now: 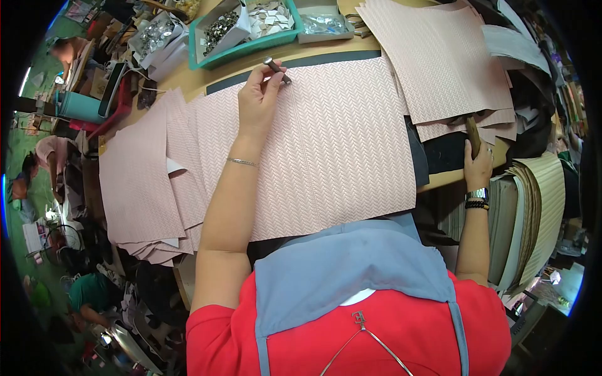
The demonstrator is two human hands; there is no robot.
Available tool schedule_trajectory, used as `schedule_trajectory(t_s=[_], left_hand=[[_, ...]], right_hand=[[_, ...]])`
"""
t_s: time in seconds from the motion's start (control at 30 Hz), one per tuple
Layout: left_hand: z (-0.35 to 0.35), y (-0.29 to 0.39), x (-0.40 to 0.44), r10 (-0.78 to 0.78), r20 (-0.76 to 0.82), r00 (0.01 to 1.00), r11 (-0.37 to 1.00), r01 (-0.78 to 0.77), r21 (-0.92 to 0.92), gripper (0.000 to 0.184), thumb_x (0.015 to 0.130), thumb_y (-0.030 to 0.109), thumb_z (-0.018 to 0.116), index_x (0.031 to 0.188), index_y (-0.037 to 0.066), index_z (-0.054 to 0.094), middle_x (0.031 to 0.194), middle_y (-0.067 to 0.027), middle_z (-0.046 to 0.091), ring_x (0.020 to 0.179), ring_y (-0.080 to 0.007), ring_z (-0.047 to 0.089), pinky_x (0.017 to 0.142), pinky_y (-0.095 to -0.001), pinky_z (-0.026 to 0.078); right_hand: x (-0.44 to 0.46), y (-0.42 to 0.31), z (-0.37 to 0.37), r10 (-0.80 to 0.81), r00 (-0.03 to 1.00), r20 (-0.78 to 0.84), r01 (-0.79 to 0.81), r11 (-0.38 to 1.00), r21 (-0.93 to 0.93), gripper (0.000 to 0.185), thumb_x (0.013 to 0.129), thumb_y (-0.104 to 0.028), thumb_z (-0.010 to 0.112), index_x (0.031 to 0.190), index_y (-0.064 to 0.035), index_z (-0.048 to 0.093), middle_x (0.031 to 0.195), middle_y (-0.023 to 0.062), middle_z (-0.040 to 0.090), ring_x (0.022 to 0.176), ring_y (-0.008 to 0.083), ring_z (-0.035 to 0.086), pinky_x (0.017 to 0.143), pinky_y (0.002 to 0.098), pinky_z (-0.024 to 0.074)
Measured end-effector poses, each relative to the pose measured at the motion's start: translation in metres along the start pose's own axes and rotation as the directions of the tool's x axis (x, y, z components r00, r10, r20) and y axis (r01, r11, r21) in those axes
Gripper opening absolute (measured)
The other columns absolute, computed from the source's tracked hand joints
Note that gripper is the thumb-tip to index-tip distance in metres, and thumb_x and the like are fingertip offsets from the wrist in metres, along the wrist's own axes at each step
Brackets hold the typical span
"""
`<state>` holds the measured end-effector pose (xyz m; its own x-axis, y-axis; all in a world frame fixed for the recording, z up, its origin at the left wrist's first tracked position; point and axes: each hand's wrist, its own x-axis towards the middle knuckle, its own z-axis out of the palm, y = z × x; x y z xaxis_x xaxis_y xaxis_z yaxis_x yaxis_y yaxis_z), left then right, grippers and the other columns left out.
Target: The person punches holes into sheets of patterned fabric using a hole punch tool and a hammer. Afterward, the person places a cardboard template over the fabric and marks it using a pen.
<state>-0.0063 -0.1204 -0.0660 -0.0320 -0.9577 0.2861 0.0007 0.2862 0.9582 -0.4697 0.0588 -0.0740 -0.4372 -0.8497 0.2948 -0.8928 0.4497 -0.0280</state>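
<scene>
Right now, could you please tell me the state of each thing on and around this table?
Left hand, closed on the metal rod
Metal rod, tilted, lower end at the middle sheet
Right hand, closed round the handle
Handle, held, far end unclear
Middle sheet, spread flat
Left sheets, unevenly overlapped
Right sheets, unevenly piled
Teal tray, open, loaded

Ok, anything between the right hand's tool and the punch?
Possibly the pink sheet stack: the wooden handle in the right hand disappears at its edge. Nothing upright shows from there to the metal punch in the left hand.
</scene>
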Motion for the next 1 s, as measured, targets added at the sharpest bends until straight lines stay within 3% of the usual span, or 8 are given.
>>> schedule_trajectory(t_s=[0.4, 0.53, 0.63, 0.73, 0.83, 0.87, 0.93, 1.0], left_hand=[[0.001, 0.002, -0.002, 0.024, 0.067, 0.997, 0.990, -0.033, 0.136, 0.019, 0.096, 0.007, 0.054, 0.113, -0.001, 0.058, 0.106, -0.0078, 0.064, 0.096, -0.0122, 0.062, 0.084, -0.0271, 0.054], [0.005, 0.003, -0.003, 0.089, 0.030, 0.996, 0.979, -0.093, 0.182, 0.019, 0.093, 0.007, 0.058, 0.111, 0.000, 0.061, 0.098, -0.0075, 0.068, 0.086, -0.0124, 0.066, 0.078, -0.0267, 0.054], [0.005, 0.005, -0.002, 0.096, 0.032, 0.995, 0.973, -0.101, 0.206, 0.018, 0.093, 0.007, 0.059, 0.110, 0.000, 0.061, 0.097, -0.0080, 0.068, 0.084, -0.0132, 0.066, 0.077, -0.0271, 0.054], [0.006, 0.006, -0.002, 0.105, 0.031, 0.994, 0.969, -0.109, 0.222, 0.018, 0.093, 0.007, 0.059, 0.109, 0.000, 0.061, 0.096, -0.0093, 0.069, 0.082, -0.0145, 0.067, 0.074, -0.0277, 0.054], [0.006, 0.009, -0.003, 0.092, 0.041, 0.995, 0.959, -0.100, 0.265, 0.018, 0.093, 0.007, 0.058, 0.109, 0.000, 0.061, 0.095, -0.0092, 0.068, 0.083, -0.0142, 0.067, 0.075, -0.0277, 0.054], [0.005, 0.008, -0.003, 0.084, 0.044, 0.996, 0.960, -0.092, 0.266, 0.018, 0.094, 0.007, 0.057, 0.110, 0.000, 0.061, 0.096, -0.0082, 0.068, 0.085, -0.0127, 0.066, 0.078, -0.0272, 0.054], [0.005, 0.006, -0.002, 0.079, 0.049, 0.996, 0.957, -0.089, 0.274, 0.018, 0.094, 0.007, 0.057, 0.111, 0.001, 0.061, 0.097, -0.0074, 0.068, 0.086, -0.0115, 0.065, 0.080, -0.0270, 0.055], [0.005, 0.002, -0.002, 0.089, 0.051, 0.995, 0.951, -0.100, 0.292, 0.018, 0.094, 0.007, 0.057, 0.111, 0.001, 0.061, 0.096, -0.0080, 0.068, 0.086, -0.0119, 0.065, 0.079, -0.0276, 0.055]], right_hand=[[0.000, -0.002, -0.002, 0.000, 1.000, 0.006, 0.000, 1.000, 0.007, 0.049, 0.092, -0.044, 0.053, 0.120, -0.0042, 0.056, 0.111, 0.0218, 0.060, 0.102, 0.0416, 0.056, 0.088, 0.0486, 0.0446], [0.001, 0.003, -0.001, -0.003, 1.000, 0.029, 0.002, 0.999, 0.040, 0.051, 0.092, -0.046, 0.053, 0.119, -0.0030, 0.056, 0.111, 0.0227, 0.060, 0.102, 0.0424, 0.056, 0.087, 0.0485, 0.0445], [-0.001, 0.006, -0.006, 0.032, 0.997, 0.075, -0.047, 0.979, 0.200, 0.052, 0.094, -0.047, 0.051, 0.119, -0.0011, 0.056, 0.105, 0.0229, 0.060, 0.099, 0.0401, 0.057, 0.085, 0.0453, 0.0451], [-0.003, -0.007, -0.012, 0.015, 1.000, -0.005, -0.010, 0.839, 0.545, 0.049, 0.095, -0.042, 0.053, 0.119, 0.0005, 0.056, 0.101, 0.0168, 0.063, 0.093, 0.0292, 0.060, 0.083, 0.0377, 0.0461], [0.004, -0.050, -0.057, 0.015, 0.982, 0.189, -0.157, 0.621, 0.768, 0.041, 0.096, -0.033, 0.056, 0.119, 0.0015, 0.055, 0.100, 0.0085, 0.063, 0.091, 0.0165, 0.058, 0.081, 0.0298, 0.0453], [0.004, -0.073, -0.072, -0.087, 0.991, 0.106, -0.041, 0.554, 0.832, 0.035, 0.094, -0.022, 0.061, 0.118, 0.0018, 0.056, 0.101, 0.0031, 0.063, 0.090, 0.0098, 0.055, 0.081, 0.0252, 0.0448], [0.005, -0.114, -0.086, -0.221, 0.975, -0.024, 0.143, 0.540, 0.829, 0.033, 0.091, -0.015, 0.064, 0.118, 0.0021, 0.056, 0.100, 0.0026, 0.062, 0.090, 0.0091, 0.055, 0.081, 0.0240, 0.0445], [0.007, -0.148, -0.098, -0.367, 0.930, 0.036, 0.163, 0.497, 0.852, 0.034, 0.088, -0.013, 0.066, 0.117, 0.0023, 0.055, 0.096, 0.0049, 0.063, 0.084, 0.0115, 0.057, 0.076, 0.0265, 0.0471]])
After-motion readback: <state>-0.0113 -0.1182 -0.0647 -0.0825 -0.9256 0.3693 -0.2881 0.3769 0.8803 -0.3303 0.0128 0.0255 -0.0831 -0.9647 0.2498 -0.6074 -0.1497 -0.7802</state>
